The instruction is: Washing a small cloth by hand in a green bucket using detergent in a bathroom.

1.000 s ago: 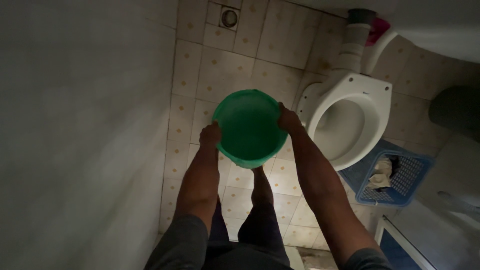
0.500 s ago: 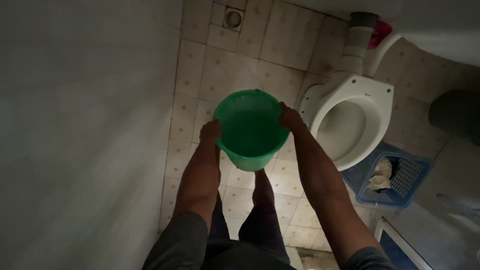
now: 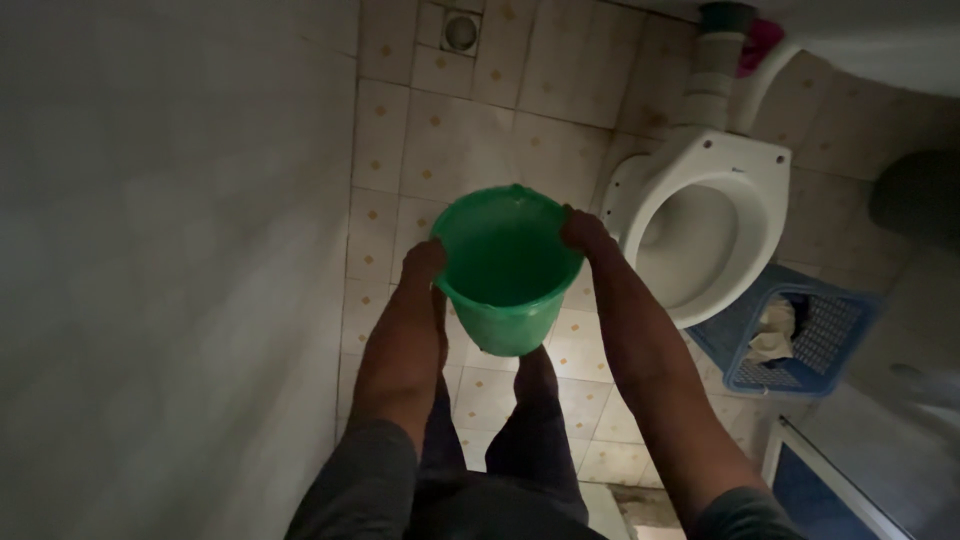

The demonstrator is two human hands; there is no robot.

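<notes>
Basically, green plastic bucket (image 3: pixel 505 268) mid-frame, left hand (image 3: pixel 424 262) and right hand (image 3: pixel 583 232) clamped on opposite rim edges. Looks water-filled: probably heavy, sloshy, with flexible walls, so the stiff rim seems the best hold.

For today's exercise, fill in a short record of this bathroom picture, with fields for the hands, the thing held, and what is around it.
Left hand: left hand grips the near-left rim of the green bucket
Right hand: right hand grips the right rim
Bucket: upright, held above the tiled floor
Right of bucket: white toilet bowl, seatless, open
Far right: blue basket holding pale cloth
Top: floor drain
Left: plain wall
</notes>
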